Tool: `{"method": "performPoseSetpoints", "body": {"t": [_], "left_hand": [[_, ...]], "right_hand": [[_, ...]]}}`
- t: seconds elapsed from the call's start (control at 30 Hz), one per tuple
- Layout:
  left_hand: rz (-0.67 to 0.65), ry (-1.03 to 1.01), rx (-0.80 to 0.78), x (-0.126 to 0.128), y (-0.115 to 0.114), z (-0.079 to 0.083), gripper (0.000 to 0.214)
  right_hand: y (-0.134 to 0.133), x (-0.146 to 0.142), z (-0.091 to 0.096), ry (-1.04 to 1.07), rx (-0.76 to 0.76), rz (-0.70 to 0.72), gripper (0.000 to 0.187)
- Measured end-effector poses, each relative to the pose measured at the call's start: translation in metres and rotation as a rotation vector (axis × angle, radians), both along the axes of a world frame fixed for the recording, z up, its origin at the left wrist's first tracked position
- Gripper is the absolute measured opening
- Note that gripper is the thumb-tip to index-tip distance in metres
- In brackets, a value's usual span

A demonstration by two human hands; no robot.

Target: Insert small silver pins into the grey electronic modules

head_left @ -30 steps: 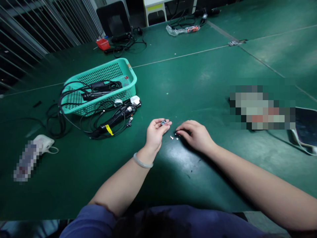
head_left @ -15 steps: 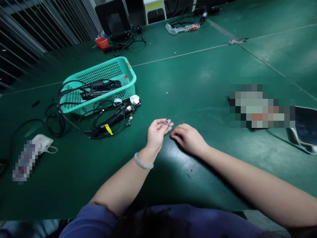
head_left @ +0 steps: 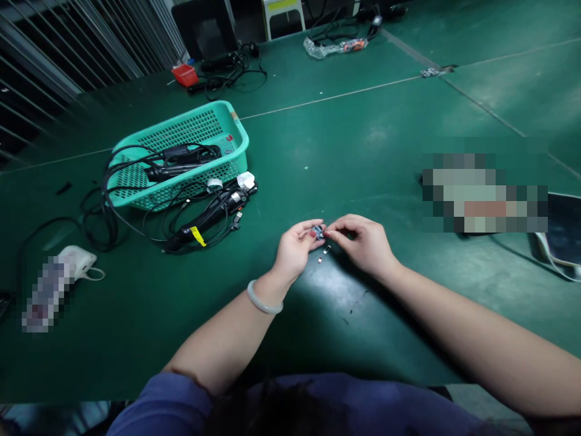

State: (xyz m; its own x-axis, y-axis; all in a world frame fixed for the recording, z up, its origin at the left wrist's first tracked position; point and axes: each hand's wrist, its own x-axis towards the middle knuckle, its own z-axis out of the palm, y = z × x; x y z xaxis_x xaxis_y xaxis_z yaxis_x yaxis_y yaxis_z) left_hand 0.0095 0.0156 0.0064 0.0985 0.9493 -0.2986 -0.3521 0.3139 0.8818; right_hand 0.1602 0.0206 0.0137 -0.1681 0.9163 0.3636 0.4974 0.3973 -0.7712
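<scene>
My left hand (head_left: 293, 253) is closed around a small bluish-grey piece with a fine pattern (head_left: 318, 231), held between thumb and fingers. Its exact kind is too small to make out. The fingertips of my right hand (head_left: 367, 245) are pinched together at the right edge of that piece; whether something tiny sits between them is hidden. On the table just below my fingers lie a small frame-like metal piece (head_left: 327, 249) and a tiny pale bit (head_left: 319, 260).
A turquoise basket (head_left: 240, 158) holds black cabled devices. Beside it lies another black device (head_left: 206, 215) with cables. A white object (head_left: 82, 260) is at left, a phone-like slab (head_left: 567, 227) at right. Farther back are a red tray (head_left: 185, 75) and a plastic-wrapped item (head_left: 333, 47).
My right hand has lifted off the table and its fingertips now meet at the piece in my left hand. My left hand shifted slightly right. Two small bits now show on the table.
</scene>
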Motion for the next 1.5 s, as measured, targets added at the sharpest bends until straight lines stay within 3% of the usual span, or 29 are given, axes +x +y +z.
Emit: {"method": "performPoseSetpoints", "body": {"t": [0.17, 0.33, 0.53, 0.77, 0.87, 0.97, 1.17, 1.4, 1.5], "left_hand": [[-0.024, -0.003, 0.002, 0.002, -0.001, -0.001, 0.017], [-0.052, -0.058, -0.038, 0.003, -0.001, -0.001, 0.013], [-0.040, -0.174, -0.107, 0.001, -0.002, 0.001, 0.014], [0.101, -0.398, -0.111, -0.006, 0.003, 0.006, 0.021], [0.156, -0.404, -0.097, -0.006, 0.004, 0.005, 0.021], [0.208, -0.382, -0.079, -0.006, 0.004, 0.003, 0.020], [0.207, -0.300, -0.055, -0.005, 0.003, 0.001, 0.018], [0.167, -0.236, -0.071, -0.003, 0.001, 0.004, 0.017], [0.157, -0.215, -0.058, -0.003, 0.001, 0.005, 0.015]], "right_hand": [[-0.003, 0.001, 0.002, -0.213, 0.227, 0.014, 0.012], [-0.005, 0.000, 0.002, -0.290, 0.324, -0.006, 0.015], [-0.002, 0.001, 0.002, -0.068, 0.214, -0.049, 0.017], [-0.007, 0.007, 0.007, -0.091, 0.156, -0.016, 0.015], [-0.012, 0.005, 0.007, -0.183, 0.129, 0.108, 0.011], [-0.016, 0.002, 0.003, -0.408, 0.054, 0.258, 0.013], [-0.017, -0.004, -0.005, -0.659, 0.001, 0.310, 0.017], [-0.013, -0.007, -0.009, -0.710, 0.085, 0.368, 0.016], [-0.010, -0.004, -0.007, -0.571, 0.077, 0.327, 0.018]]}}
